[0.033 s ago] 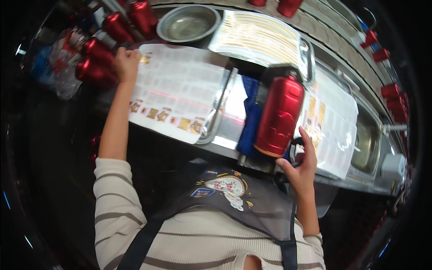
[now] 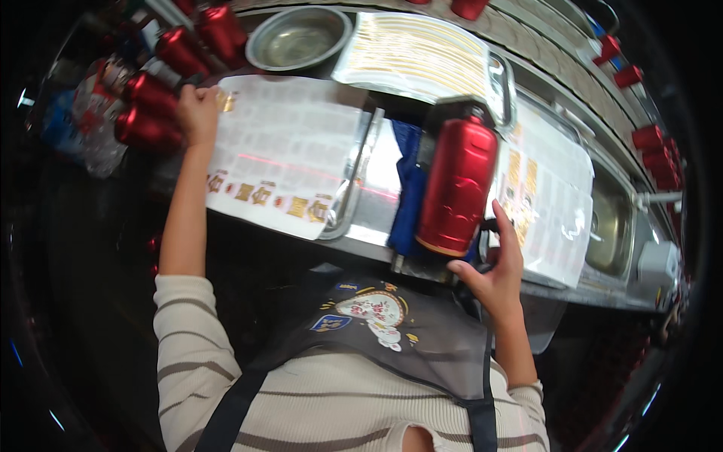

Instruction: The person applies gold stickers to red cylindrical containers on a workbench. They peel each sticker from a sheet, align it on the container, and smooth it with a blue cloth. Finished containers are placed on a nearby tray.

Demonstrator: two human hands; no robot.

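My left hand is closed at the left edge of a white sheet with gold and red decals along its near side. What its fingers pinch, if anything, is too small to make out. A shiny red metal bottle lies over a dark stand, its neck pointing away from me. My right hand is beside the bottle's near end, thumb and forefinger spread apart. A black part shows behind these fingers. Blue cloth lies along the bottle's left side.
Several red bottles stand at the far left, beside a clear plastic bag. A metal bowl and a sheet of gold strips lie at the back. On the right are another decal sheet and a sink.
The whole view has shifted a little, so everything sits slightly farther left. Both hands keep about the same places relative to the sheet and the bottle.
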